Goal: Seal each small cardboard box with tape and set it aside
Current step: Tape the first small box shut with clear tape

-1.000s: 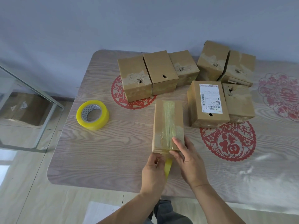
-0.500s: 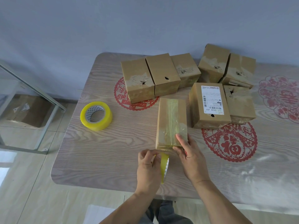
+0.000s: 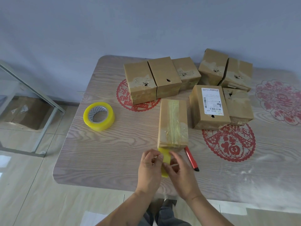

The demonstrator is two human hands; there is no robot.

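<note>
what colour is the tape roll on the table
Translucent yellow, with a white patterned core; the tape roll shows in the head view.

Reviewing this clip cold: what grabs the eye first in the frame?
Both hands, left hand and right hand, pinch a yellow tape strip hanging off the near end of the taped box at the table's middle. A yellow tape roll lies to its left, a red pen-like tool lies beside the right hand, and a cluster of cardboard boxes crowds the far side.
</note>
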